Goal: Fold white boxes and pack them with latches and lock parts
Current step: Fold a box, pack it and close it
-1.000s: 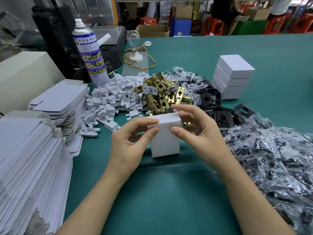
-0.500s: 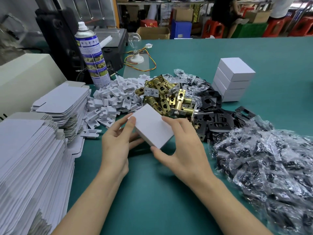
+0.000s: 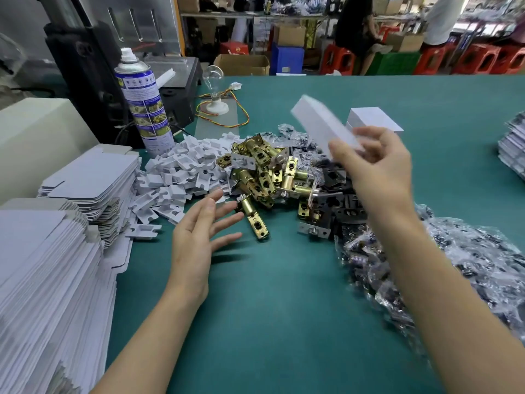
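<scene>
In the head view, the right hand (image 3: 375, 166) grips a closed white box (image 3: 321, 123) by one end. The box is lifted clear of the surface (image 3: 284, 308), tilted and blurred, close to the stack of closed boxes (image 3: 375, 120), which is likely where it belongs. The left hand (image 3: 196, 237) hovers released with its fingers spread, holding nothing, just beside the brass latches (image 3: 255, 172). The flat blanks (image 3: 91, 177) lie stacked at the left and the bagged parts (image 3: 426, 265) are heaped at the right, so each supply sits near the hand that would reach for it.
</scene>
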Tool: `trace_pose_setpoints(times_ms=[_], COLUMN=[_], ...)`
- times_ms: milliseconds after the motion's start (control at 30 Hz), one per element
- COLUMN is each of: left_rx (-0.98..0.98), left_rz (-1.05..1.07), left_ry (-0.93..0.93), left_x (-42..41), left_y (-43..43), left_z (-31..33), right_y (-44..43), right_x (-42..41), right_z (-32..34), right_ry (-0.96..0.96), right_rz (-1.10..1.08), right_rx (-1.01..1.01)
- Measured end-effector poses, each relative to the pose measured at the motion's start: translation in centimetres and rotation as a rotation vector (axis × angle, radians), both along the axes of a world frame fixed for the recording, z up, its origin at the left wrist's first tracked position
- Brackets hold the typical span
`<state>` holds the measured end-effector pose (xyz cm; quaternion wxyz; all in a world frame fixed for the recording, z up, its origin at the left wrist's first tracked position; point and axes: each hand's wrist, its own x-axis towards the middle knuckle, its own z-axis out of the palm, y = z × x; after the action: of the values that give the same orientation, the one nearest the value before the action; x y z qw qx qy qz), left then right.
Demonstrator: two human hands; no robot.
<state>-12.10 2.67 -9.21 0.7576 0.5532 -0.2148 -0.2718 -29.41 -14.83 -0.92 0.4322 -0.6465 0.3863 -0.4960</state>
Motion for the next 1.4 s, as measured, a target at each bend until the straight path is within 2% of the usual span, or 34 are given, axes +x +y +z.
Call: trace_pose_setpoints(times_ms=[200,367,500,1033,1333,1400], left_rx=[0.036,0.056,0.074,0.112,0.110,0.111], left_rz=[-0.024,-0.066,-0.098,-0.149,-0.149,-0.145], left_ry=[-0.013,-0.049,-0.086,-0.122,-0.133,-0.142], left_x=[-0.1,-0.2,-0.1,-0.5,-0.4,-0.3], left_y=[0.0,-0.1,-0.1,-0.3,-0.2,-0.2], left_z=[-0.1,-0.4,-0.6,-1.0,-1.0,-1.0], right_y=[-10.1,-14.6,-15.5,-16.3,-15.3,-14.7], right_x=[-0.3,-0.8,-0.8,0.0,0.0,0.1], right_z=[3.9,1.6,0.9,0.6,1.2,2.1], right_ry=[0.248,0.482,0.582,0.636,0.688,0.746], right_rz=[-0.319,-0.362,-0.356,-0.349,-0.302,-0.342], right_rx=[-0.174,-0.138,-0.176,-0.182,-0.091,-0.162])
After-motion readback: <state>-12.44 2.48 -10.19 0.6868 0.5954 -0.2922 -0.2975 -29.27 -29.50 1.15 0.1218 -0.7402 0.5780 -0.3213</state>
